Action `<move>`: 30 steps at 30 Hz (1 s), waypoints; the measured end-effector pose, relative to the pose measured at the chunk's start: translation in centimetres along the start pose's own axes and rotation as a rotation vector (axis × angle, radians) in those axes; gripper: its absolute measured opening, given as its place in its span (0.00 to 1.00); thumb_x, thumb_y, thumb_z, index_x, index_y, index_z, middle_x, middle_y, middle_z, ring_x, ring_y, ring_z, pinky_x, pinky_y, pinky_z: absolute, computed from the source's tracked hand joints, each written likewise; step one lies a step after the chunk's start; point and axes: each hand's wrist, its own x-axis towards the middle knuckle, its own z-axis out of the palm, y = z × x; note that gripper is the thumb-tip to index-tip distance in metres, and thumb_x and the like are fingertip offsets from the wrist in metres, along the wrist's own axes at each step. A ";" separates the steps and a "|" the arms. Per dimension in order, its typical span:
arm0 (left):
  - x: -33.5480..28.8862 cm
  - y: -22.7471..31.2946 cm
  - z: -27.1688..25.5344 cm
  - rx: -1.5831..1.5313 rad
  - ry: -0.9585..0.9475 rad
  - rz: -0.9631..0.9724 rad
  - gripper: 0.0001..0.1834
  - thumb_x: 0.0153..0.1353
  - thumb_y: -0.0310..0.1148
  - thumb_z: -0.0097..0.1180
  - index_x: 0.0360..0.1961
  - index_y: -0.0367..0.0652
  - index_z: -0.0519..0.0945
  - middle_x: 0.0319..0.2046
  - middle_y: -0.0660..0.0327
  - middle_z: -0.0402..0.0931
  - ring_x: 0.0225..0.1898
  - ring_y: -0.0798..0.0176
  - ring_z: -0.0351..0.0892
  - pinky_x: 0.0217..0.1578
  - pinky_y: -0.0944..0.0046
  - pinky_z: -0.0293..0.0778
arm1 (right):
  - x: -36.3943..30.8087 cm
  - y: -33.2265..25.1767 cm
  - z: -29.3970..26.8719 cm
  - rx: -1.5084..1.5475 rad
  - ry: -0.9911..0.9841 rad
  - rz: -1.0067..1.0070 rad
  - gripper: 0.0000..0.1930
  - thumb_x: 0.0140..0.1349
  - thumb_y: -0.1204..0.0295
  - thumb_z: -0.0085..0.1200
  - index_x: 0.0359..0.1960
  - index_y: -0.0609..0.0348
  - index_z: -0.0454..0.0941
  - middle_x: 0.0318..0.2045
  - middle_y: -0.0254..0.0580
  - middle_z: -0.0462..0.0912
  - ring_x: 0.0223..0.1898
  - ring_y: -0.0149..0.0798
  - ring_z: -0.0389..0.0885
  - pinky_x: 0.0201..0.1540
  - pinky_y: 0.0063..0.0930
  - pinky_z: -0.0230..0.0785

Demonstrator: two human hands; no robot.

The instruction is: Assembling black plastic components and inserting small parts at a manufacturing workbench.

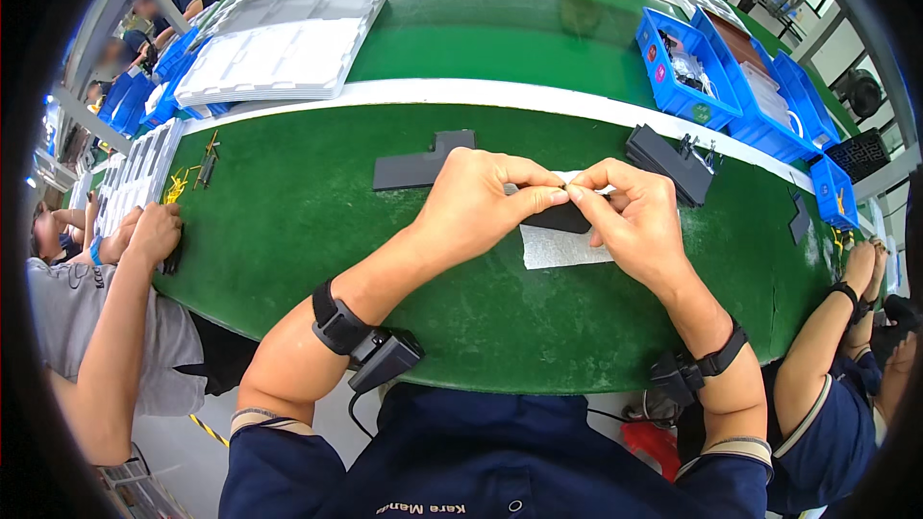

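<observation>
My left hand and my right hand meet tip to tip over the green table. Thumb and forefinger of each are pinched together around something tiny and dark, mostly hidden by the fingertips. Beneath them a black flat piece shows, partly covered by my hands; whether my curled fingers also hold it I cannot tell. Under it lies a white foam-like sheet. Beyond my left hand rests a dark grey L-shaped flat part. Past my right hand is a stack of similar dark parts with small black bits at its side.
A stack of white plastic trays stands at the far left. Blue bins with cables and parts line the far right, with a smaller blue bin nearer. Co-workers' hands are at the left, with others at the right and far side.
</observation>
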 end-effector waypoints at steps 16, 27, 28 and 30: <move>-0.6 -0.9 1.7 0.479 0.230 0.566 0.12 0.51 0.27 0.66 0.39 0.42 0.86 0.30 0.57 0.83 0.30 0.55 0.81 0.34 0.60 0.76 | -0.3 -0.4 0.5 -0.113 0.091 -0.027 0.03 0.57 0.76 0.60 0.28 0.63 0.81 0.18 0.35 0.80 0.15 0.22 0.67 0.17 0.22 0.56; -0.7 0.5 1.3 0.304 0.145 0.133 0.10 0.53 0.31 0.68 0.32 0.36 0.82 0.30 0.54 0.83 0.29 0.60 0.82 0.33 0.62 0.76 | -0.1 -0.8 0.3 -0.084 0.093 0.024 0.04 0.57 0.76 0.59 0.28 0.64 0.83 0.18 0.38 0.82 0.15 0.22 0.67 0.17 0.23 0.57; -0.8 0.6 1.3 0.307 0.148 0.135 0.10 0.53 0.31 0.68 0.32 0.36 0.82 0.30 0.54 0.83 0.29 0.60 0.82 0.33 0.62 0.76 | -0.1 -0.7 0.3 -0.090 0.089 0.036 0.04 0.57 0.76 0.59 0.28 0.64 0.82 0.18 0.38 0.82 0.14 0.22 0.67 0.17 0.23 0.57; -0.8 0.6 1.3 0.291 0.140 0.110 0.10 0.52 0.30 0.68 0.32 0.35 0.83 0.28 0.55 0.83 0.27 0.63 0.81 0.31 0.64 0.75 | -0.2 -0.5 0.2 -0.097 0.089 0.045 0.04 0.57 0.76 0.59 0.28 0.65 0.82 0.18 0.39 0.82 0.14 0.22 0.67 0.17 0.24 0.57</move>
